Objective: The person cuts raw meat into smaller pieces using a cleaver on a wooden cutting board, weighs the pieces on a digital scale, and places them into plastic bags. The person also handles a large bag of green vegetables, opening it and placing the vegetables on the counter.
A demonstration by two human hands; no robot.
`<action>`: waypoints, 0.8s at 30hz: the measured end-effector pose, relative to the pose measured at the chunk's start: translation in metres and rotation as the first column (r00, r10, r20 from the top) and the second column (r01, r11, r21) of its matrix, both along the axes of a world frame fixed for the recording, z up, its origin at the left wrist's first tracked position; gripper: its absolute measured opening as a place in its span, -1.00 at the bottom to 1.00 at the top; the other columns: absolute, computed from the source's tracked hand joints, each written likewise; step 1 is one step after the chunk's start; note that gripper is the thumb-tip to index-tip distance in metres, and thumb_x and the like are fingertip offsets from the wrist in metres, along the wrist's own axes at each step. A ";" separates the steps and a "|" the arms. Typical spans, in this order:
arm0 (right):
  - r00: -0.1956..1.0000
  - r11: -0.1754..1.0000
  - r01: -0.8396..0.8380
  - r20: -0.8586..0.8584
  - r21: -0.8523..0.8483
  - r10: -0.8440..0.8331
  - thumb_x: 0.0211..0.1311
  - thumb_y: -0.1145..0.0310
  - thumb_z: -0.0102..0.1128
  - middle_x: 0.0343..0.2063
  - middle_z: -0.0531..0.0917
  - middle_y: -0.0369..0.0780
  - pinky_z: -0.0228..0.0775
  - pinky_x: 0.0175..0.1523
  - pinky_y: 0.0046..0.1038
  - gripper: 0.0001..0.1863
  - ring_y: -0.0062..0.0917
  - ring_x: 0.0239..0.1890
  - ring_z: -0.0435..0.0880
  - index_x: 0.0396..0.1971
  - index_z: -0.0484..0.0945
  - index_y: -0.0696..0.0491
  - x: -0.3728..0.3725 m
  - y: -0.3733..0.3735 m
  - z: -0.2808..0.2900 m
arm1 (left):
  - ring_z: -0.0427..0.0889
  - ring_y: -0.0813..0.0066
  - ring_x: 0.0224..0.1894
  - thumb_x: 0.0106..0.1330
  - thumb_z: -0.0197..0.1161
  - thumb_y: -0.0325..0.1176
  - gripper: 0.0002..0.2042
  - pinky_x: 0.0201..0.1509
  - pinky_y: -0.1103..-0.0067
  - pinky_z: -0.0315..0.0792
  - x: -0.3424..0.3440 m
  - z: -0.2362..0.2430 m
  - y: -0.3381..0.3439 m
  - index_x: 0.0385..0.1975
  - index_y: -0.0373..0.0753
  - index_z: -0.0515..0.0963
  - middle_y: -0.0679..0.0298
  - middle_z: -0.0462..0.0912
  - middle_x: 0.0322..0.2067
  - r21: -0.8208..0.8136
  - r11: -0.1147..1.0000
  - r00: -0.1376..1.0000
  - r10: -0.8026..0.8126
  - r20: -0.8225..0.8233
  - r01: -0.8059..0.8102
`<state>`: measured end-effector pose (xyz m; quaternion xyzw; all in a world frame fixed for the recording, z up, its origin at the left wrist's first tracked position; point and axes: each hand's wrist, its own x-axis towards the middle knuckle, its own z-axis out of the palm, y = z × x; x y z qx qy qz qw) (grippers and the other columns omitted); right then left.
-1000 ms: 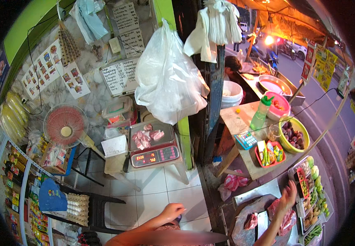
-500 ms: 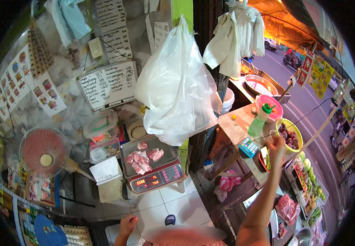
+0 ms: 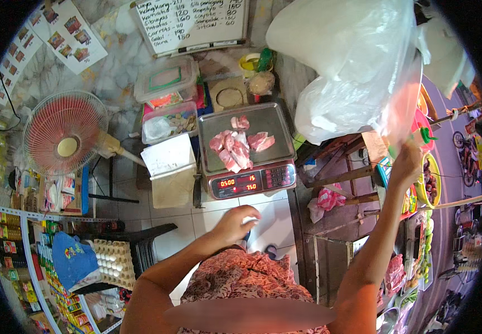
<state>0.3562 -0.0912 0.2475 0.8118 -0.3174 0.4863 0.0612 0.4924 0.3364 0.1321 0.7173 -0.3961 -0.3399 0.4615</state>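
Note:
My right hand (image 3: 408,158) is raised at the right, fingers closed on the lower end of the hanging white plastic bag (image 3: 336,72). Low in the centre, my left hand (image 3: 235,222) is loosely curled, with a gap between thumb and fingers and nothing clearly in it, just in front of the digital scale (image 3: 277,177). The scale's steel tray (image 3: 280,150) holds several pieces of raw pink meat (image 3: 232,147). A paper pad (image 3: 168,153) and a dark-handled knife (image 3: 197,192) lie left of the scale.
At the left are a fan (image 3: 65,128), egg trays (image 3: 115,261) and shelves of packets (image 3: 10,250). Lidded tubs (image 3: 163,80) stand behind the scale. At the right are a yellow basin (image 3: 430,197), more raw meat (image 3: 394,273) and a road (image 3: 455,211) with motorbikes.
The view has swung down and toward the scale. My right hand has risen from above the cutting board to the hanging bag, and my left hand is nearer the scale's front.

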 end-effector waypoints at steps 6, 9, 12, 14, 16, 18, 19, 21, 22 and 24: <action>0.127 0.634 -0.006 -0.628 0.773 0.768 0.12 0.33 0.20 -0.45 0.70 -0.07 0.54 -0.23 -0.23 -0.83 -0.19 -0.37 0.70 -0.43 0.68 0.11 -0.063 0.151 -0.149 | 0.08 0.09 0.46 0.04 0.46 -0.43 -0.13 0.48 0.32 0.09 -0.055 -0.008 -0.061 0.41 -0.11 0.14 0.00 0.15 0.38 -0.258 0.918 0.946 -0.255 0.199 0.302; 0.183 0.145 0.037 -0.149 0.989 0.972 0.10 0.31 0.31 -0.47 0.68 -0.04 0.51 -0.25 -0.28 -0.80 -0.19 -0.40 0.66 -0.42 0.65 0.15 -0.079 0.176 -0.137 | 0.02 0.18 0.48 -0.01 0.52 -0.45 0.05 0.52 0.30 -0.04 -0.073 -0.025 -0.090 0.48 -0.13 -0.07 -0.01 0.10 0.39 -0.230 0.881 0.901 -0.433 -0.039 0.413; 0.600 0.142 -0.168 -0.013 0.976 0.800 0.16 0.48 0.27 -0.55 0.66 -0.15 0.43 -0.35 -0.37 -0.89 -0.47 -0.52 0.58 -0.36 0.64 0.20 -0.088 0.156 -0.096 | 0.58 0.37 -0.06 0.07 0.47 -0.39 -0.47 0.06 0.44 0.42 -0.079 -0.050 -0.106 0.09 -0.27 0.48 0.13 0.61 -0.11 -0.018 0.876 0.831 -0.463 -0.307 0.482; 0.741 0.193 0.015 -0.141 0.981 0.656 0.18 0.46 0.29 -0.60 0.63 -0.25 0.38 -0.43 -0.46 -0.90 -0.61 -0.57 0.52 -0.37 0.64 0.18 -0.099 0.133 -0.082 | 0.61 0.51 -0.33 0.10 0.44 -0.37 -0.73 -0.19 0.49 0.47 -0.083 -0.068 -0.115 -0.23 -0.32 0.63 0.27 0.67 -0.40 -0.037 0.899 0.797 -0.405 -0.447 0.436; 0.828 0.054 0.158 -0.162 0.986 0.537 0.22 0.42 0.30 -0.67 0.56 -0.35 0.25 -0.58 -0.58 -0.88 -0.71 -0.66 0.45 -0.45 0.63 0.14 -0.117 0.116 -0.086 | 0.54 0.69 -0.38 0.11 0.44 -0.34 -0.78 -0.25 0.54 0.44 -0.078 -0.084 -0.124 -0.36 -0.35 0.64 0.40 0.63 -0.49 -0.088 0.921 0.782 -0.369 -0.503 0.379; 0.843 0.009 -0.076 0.060 0.997 0.534 0.23 0.39 0.31 -0.69 0.55 -0.35 0.23 -0.60 -0.59 -0.85 -0.71 -0.69 0.43 -0.48 0.61 0.13 -0.133 0.109 -0.109 | 0.56 0.65 -0.27 0.14 0.41 -0.44 -0.77 -0.12 0.62 0.46 -0.071 -0.097 -0.135 -0.21 -0.35 0.64 0.36 0.67 -0.32 -0.120 0.948 0.794 -0.313 -0.521 0.294; 0.887 0.047 -0.056 0.028 0.997 0.461 0.24 0.38 0.32 -0.69 0.54 -0.36 0.22 -0.61 -0.59 -0.83 -0.71 -0.70 0.43 -0.50 0.61 0.13 -0.148 0.104 -0.116 | 0.59 0.56 -0.13 0.12 0.39 -0.46 -0.68 0.02 0.58 0.46 -0.066 -0.101 -0.140 -0.10 -0.36 0.63 0.25 0.68 -0.16 -0.183 0.950 0.805 -0.312 -0.505 0.253; 0.937 -0.091 -0.203 0.220 0.975 0.270 0.23 0.35 0.34 -0.70 0.54 -0.36 0.23 -0.62 -0.59 -0.80 -0.71 -0.72 0.42 -0.53 0.58 0.10 -0.168 0.100 -0.134 | 0.64 0.35 -0.02 0.17 0.33 -0.44 -0.63 0.09 0.43 0.47 -0.064 -0.105 -0.151 0.00 -0.37 0.57 0.08 0.67 -0.06 -0.361 0.930 0.561 -0.332 -0.758 0.063; 0.943 -0.104 -0.255 0.271 0.961 0.193 0.23 0.31 0.35 -0.70 0.54 -0.36 0.21 -0.64 -0.59 -0.77 -0.71 -0.73 0.41 -0.54 0.57 0.09 -0.176 0.099 -0.139 | 0.67 0.31 -0.09 0.23 0.30 -0.41 -0.72 0.00 0.42 0.51 -0.064 -0.104 -0.156 -0.08 -0.36 0.59 0.08 0.69 -0.13 -0.275 0.961 0.458 -0.243 -0.855 -0.003; 0.941 -0.145 -0.322 0.334 0.935 0.060 0.24 0.25 0.35 -0.72 0.52 -0.37 0.16 -0.67 -0.60 -0.74 -0.72 -0.75 0.39 -0.56 0.55 0.06 -0.190 0.098 -0.142 | 0.67 0.44 -0.38 0.36 0.21 -0.34 -0.85 -0.34 0.56 0.48 -0.073 -0.098 -0.167 -0.16 -0.22 0.60 0.21 0.71 -0.39 -0.195 0.976 0.351 -0.148 -0.925 -0.102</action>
